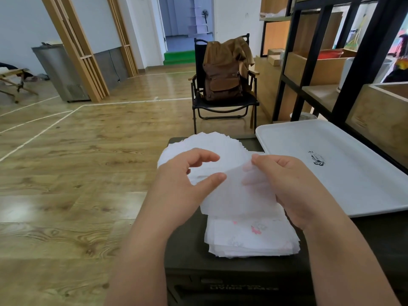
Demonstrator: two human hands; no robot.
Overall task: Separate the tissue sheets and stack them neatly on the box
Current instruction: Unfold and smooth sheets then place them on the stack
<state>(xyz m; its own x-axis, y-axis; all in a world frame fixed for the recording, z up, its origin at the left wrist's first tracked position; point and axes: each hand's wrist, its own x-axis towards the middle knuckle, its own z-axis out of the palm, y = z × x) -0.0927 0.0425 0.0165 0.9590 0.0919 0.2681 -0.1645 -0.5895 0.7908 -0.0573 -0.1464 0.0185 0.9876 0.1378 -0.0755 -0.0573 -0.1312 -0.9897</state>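
A dark green box stands in front of me. On its near part lies a pile of white tissue sheets with faint pink print. A fanned stack of separated white sheets rests on the box's far end. Above the near pile, both hands hold one thin, see-through tissue sheet. My left hand has its thumb against the sheet's left edge, fingers curled above it. My right hand pinches the sheet's right side, fingers showing through the paper.
A white plastic tray lies to the right, overlapping the box. A black folding chair with a brown backpack stands beyond the box. Black-framed wooden shelving rises at the right. Wooden floor spreads to the left.
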